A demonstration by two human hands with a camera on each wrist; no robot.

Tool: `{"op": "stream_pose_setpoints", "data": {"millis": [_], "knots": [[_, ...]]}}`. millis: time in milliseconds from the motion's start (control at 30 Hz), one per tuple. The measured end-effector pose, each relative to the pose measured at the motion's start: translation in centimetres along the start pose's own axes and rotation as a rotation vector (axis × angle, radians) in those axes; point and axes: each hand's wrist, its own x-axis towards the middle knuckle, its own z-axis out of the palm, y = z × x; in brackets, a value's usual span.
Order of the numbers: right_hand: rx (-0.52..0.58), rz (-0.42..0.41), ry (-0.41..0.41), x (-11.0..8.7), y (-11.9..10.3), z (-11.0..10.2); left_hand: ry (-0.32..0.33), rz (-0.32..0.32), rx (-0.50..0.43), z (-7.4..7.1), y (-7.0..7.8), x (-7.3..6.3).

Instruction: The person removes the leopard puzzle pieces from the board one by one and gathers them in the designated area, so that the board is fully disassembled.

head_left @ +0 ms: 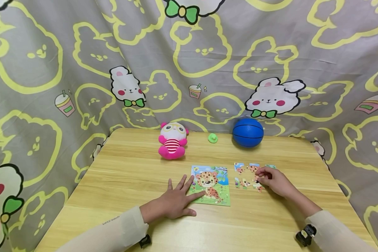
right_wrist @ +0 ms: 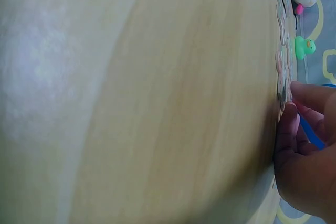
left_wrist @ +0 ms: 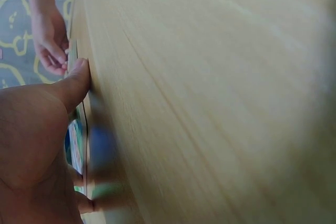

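A square leopard-cub picture board (head_left: 218, 201) lies flat on the table. My left hand (head_left: 176, 201) has its fingers spread, with fingertips over the board's left side and the thumb at the table near its lower edge. To the right lie several loose puzzle pieces, among them one piece (head_left: 238, 168) at the upper left and another (head_left: 244, 183) at the lower left. At the right side of this group, my right hand (head_left: 275, 180) pinches a puzzle piece between thumb and curled fingers, low over the table. The fingers partly hide the held piece and its neighbours.
Behind the board sit a pink-and-white plush toy (head_left: 172, 141), a small green duck (head_left: 212, 138) and a blue ball (head_left: 248, 133). A patterned curtain (head_left: 182, 105) hangs behind the wooden table (head_left: 132, 164).
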Motion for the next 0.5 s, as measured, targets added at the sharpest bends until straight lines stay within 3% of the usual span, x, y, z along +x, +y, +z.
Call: {"op": "stream_pose_setpoints", "data": {"millis": [500], "knots": [[0.032, 0.008, -0.001, -0.12, -0.37, 0.01, -0.005, 0.007, -0.015, -0.35, 0.25, -0.2]]}}
